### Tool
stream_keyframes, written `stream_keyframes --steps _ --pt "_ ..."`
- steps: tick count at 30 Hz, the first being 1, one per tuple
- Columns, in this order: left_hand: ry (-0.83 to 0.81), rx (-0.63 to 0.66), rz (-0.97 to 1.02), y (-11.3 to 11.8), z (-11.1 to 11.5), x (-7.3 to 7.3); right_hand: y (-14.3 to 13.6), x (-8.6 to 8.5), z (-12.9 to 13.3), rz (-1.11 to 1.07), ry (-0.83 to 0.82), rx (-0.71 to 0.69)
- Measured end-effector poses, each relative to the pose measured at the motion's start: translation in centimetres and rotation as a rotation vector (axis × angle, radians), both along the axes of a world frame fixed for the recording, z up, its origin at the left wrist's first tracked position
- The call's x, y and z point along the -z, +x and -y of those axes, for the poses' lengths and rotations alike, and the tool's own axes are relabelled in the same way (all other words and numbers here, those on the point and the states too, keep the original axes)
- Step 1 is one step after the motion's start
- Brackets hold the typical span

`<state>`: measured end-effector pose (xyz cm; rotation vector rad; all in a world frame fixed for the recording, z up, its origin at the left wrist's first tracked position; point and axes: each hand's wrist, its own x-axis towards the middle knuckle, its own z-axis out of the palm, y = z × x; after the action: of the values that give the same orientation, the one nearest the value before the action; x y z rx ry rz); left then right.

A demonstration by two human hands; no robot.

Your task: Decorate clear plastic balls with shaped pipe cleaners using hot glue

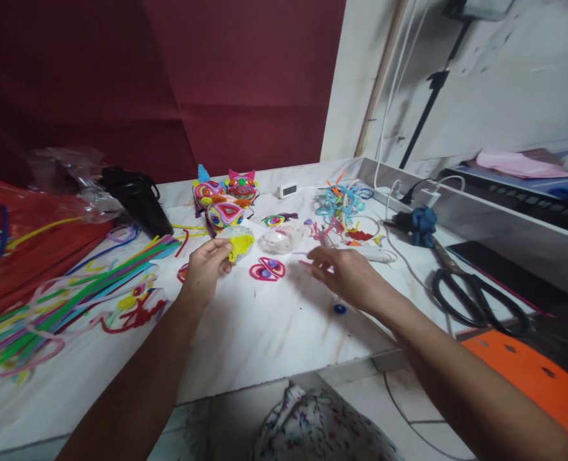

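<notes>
My left hand [205, 269] pinches a small yellow piece [241, 246] over the white table [264, 339]. My right hand [334, 266] hovers at the right with curled fingers; a thin pinkish strip is by its fingertips, and whether it is gripped is unclear. Between the hands lie two pink-and-red eye-shaped pieces [267, 269] with purple centres. Behind them sits a clear plastic form [282, 239]. Nearer the front edge is a round blue piece [339, 308]. Colourful animal-like figures [226, 214] stand farther back.
Fuzzy coloured stems [91, 288] and a black bottle [137, 202] are at the left. At the back are a small white clock [287, 191] and tangled blue stems [341, 202]. Black-handled scissors [476, 298], a dark phone [509, 272] and an orange sheet [533, 378] lie right.
</notes>
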<state>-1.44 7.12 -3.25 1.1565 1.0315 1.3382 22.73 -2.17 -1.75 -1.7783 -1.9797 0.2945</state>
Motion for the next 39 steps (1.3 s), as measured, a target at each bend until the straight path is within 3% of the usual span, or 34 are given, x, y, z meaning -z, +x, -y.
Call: stream_keyframes --steps 5,9,18,24,29,35,39 --pt "0.015 0.060 -0.005 0.6 0.7 0.0 1.5 2.1 5.4 0.277 -0.018 -0.023" --pt "0.019 0.104 -0.009 0.7 1.2 -0.3 -0.2 3.6 6.4 0.452 -0.058 -0.051" --pt "0.059 0.133 0.002 0.6 1.2 -0.3 -2.9 2.9 1.5 0.501 0.021 0.042" --pt "0.061 0.099 -0.002 0.5 0.7 0.1 -4.6 4.3 0.4 0.461 0.051 -0.153" --pt "0.055 0.116 -0.022 0.6 0.7 0.6 -4.4 4.4 0.0 0.449 0.032 -0.029" --pt "0.009 0.153 -0.002 0.9 0.7 1.4 -6.4 3.0 -2.1 0.394 0.059 0.007" --pt "-0.035 0.143 0.081 1.0 0.4 2.0 -6.8 3.7 -4.1 0.360 0.056 0.001"
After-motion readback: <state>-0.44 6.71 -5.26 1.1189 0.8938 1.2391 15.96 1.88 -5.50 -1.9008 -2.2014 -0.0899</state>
